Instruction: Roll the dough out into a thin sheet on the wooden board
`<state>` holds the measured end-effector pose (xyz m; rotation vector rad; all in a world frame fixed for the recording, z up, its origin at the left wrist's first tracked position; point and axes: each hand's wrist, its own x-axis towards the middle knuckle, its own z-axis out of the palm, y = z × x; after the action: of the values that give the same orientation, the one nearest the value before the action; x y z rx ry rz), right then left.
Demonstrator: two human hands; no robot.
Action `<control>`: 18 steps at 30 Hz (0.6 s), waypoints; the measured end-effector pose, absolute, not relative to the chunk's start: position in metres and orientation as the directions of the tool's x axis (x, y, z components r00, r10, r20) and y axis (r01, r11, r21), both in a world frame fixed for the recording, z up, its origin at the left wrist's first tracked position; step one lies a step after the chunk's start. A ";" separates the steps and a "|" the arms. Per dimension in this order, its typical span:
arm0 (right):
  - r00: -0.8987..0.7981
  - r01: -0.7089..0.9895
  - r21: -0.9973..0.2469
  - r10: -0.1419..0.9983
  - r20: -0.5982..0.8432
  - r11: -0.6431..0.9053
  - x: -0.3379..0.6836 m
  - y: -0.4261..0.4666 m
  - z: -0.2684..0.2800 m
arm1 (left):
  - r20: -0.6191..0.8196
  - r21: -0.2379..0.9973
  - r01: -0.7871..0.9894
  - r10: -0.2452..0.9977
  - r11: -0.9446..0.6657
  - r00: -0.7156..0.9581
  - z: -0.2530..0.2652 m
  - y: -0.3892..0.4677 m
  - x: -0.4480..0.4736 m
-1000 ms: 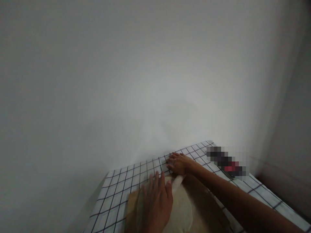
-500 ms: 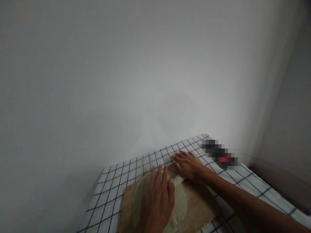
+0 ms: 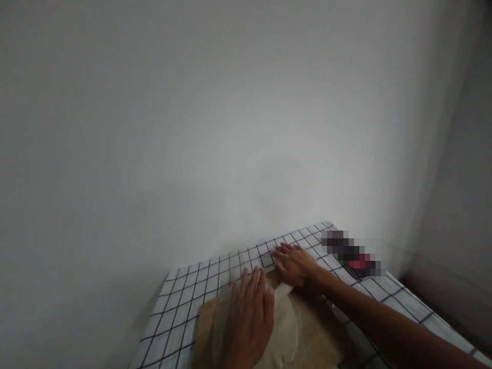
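A thin round sheet of pale dough lies on a wooden board. My left hand is over the dough's left side, palm down, with its fingers stretched forward and slightly blurred. At the board's far right edge is my right hand, its fingers extended and palm down. A pale, narrow shape, possibly the end of a rolling pin or a lifted dough edge, shows just below the right palm; I cannot tell which. Whatever lies beneath either palm is hidden.
The board rests on a table with a white, dark-checked cloth. A blurred-out dark and red item lies at the table's right side. A plain pale wall rises behind the far edge.
The whole view has shifted slightly, so the table and board sit a little lower and further right. Both hands stay over the board with fingers extended, in nearly the same pose.
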<state>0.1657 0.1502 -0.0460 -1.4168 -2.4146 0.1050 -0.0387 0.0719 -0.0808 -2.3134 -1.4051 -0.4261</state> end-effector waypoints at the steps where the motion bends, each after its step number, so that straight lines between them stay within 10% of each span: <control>1: -0.470 0.822 -0.232 0.849 0.240 0.520 0.160 0.163 -0.044 | 0.437 -0.165 0.900 0.788 -0.403 0.433 -0.078 0.078 -0.041; 18: -0.545 0.776 -0.207 0.799 0.253 0.596 0.136 0.214 -0.047 | 0.320 -0.194 0.950 0.899 -0.246 0.298 -0.061 0.098 -0.048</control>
<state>0.1361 0.2137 -0.0474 -1.2795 -2.5065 0.1003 -0.0477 0.0978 -0.0609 -2.2246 -1.6646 -0.2017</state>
